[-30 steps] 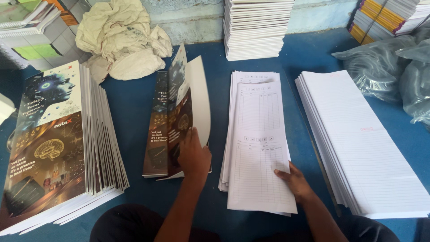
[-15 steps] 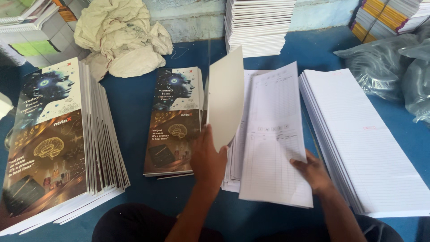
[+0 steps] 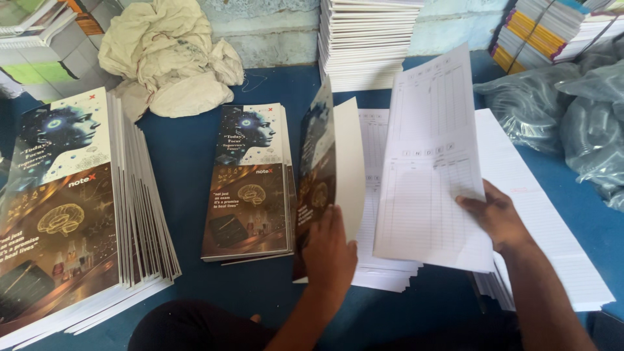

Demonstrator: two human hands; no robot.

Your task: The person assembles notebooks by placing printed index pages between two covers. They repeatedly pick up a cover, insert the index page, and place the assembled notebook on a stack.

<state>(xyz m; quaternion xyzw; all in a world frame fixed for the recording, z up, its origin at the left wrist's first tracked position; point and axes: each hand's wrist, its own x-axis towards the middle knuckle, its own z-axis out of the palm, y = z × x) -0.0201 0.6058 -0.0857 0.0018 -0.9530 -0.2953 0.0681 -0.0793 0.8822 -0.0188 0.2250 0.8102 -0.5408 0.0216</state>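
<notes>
Left hand [image 3: 330,250] is up on a printed cover [image 3: 320,175], gripping it at its near edge, thumb and fingers pinching the card so it stands almost upright, dark picture side facing left, plain white back facing right. Right hand [image 3: 497,218] has a ruled index sheet [image 3: 432,162], fingers clamped on its right near edge, the sheet lifted and tilted, its far corner rising toward the back wall. Cover and sheet sit side by side, just apart, above the centre of the blue mat [image 3: 188,156].

Under the lifted sheet lies a low pile of index sheets [image 3: 376,140], flat, its near edge showing just past the left wrist. Right of that, touching the right forearm's side, a long stack of lined paper [image 3: 552,221] runs from far to near.

Left of the raised cover, a small cover pile [image 3: 250,182] lies flat, picture side up. Further left, a much taller cover stack [image 3: 78,214] fans out toward the near edge.

Far left, a crumpled cloth [image 3: 169,58] sits against the wall. Far centre, a tall white stack [image 3: 367,39]. Far right, coloured-spine books [image 3: 539,36], and grey plastic bags [image 3: 572,110] bunched at the right edge.
</notes>
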